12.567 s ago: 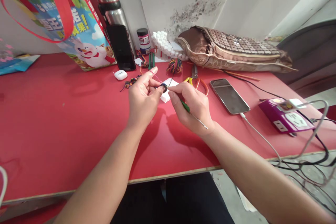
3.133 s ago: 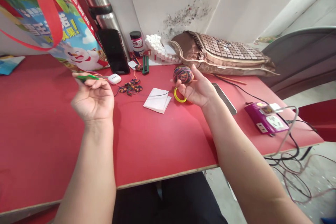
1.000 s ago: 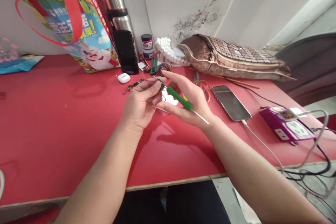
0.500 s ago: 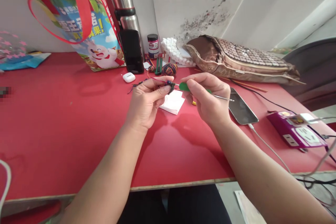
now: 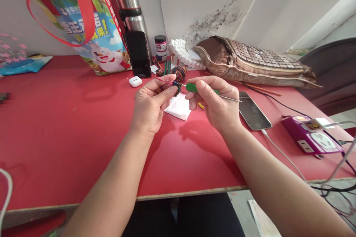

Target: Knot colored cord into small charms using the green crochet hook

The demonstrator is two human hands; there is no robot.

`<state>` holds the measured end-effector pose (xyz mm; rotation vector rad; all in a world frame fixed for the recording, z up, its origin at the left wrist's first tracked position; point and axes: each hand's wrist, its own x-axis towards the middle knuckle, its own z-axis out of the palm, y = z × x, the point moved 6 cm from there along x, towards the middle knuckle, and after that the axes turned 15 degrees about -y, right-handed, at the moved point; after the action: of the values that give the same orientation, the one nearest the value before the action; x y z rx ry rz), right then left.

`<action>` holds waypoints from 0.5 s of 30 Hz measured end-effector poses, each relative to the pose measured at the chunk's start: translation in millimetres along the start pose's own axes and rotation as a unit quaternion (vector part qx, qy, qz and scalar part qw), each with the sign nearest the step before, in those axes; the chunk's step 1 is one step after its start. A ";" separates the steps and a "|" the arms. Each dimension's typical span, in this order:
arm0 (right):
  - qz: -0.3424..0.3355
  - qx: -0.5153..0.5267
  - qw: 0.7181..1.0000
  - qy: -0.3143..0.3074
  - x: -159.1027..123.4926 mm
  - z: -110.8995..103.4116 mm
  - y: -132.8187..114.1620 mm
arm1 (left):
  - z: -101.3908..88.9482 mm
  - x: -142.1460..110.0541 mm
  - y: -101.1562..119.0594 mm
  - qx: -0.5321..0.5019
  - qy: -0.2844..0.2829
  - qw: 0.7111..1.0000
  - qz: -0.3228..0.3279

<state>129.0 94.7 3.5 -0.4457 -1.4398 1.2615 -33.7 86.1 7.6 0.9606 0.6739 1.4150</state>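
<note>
My left hand (image 5: pixel 151 103) pinches a small dark piece of crochet work (image 5: pixel 177 88), with a strand of reddish yarn (image 5: pixel 164 80) running over the index finger. In my right hand (image 5: pixel 218 100) is a crochet hook (image 5: pixel 191 87) with a green grip and metal ends. Its left tip meets the dark piece, though the exact stitch is too small to make out. The rear metal shaft sticks out past the right palm. Beneath the hands lies a folded white paper (image 5: pixel 179 108). Just behind them sits a ball of multicoloured yarn (image 5: pixel 178 73).
On the red table (image 5: pixel 83 137) stand a printed bag (image 5: pixel 108 40), a steel thermos (image 5: pixel 133 11), an upright black phone (image 5: pixel 138 53) and a small jar (image 5: pixel 160 48). A white earbud case (image 5: pixel 135 81) lies left. To the right are a flat phone (image 5: pixel 254 111), a purple power strip (image 5: pixel 311 135) and a brown cushion (image 5: pixel 258 59).
The view has shifted slightly, and both hands appear a little further left and higher. The same dark piece and crochet hook stay in their grips.
</note>
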 end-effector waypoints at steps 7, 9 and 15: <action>-0.014 0.023 0.998 -0.049 0.0 8.3 3.9 | -4.8 0.3 -5.8 -0.073 -0.004 0.996 -0.058; -0.015 -0.004 0.999 -0.050 0.0 7.3 1.8 | -5.4 -0.1 -5.6 -0.063 0.002 0.996 -0.056; -0.065 -0.142 0.987 -0.042 -5.1 10.1 -5.5 | -4.0 -5.4 -7.0 -0.043 0.061 0.997 -0.025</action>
<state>123.7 84.1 7.7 -0.4839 -1.7016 0.9851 -34.1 82.0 -1.2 0.7894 0.7156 1.4559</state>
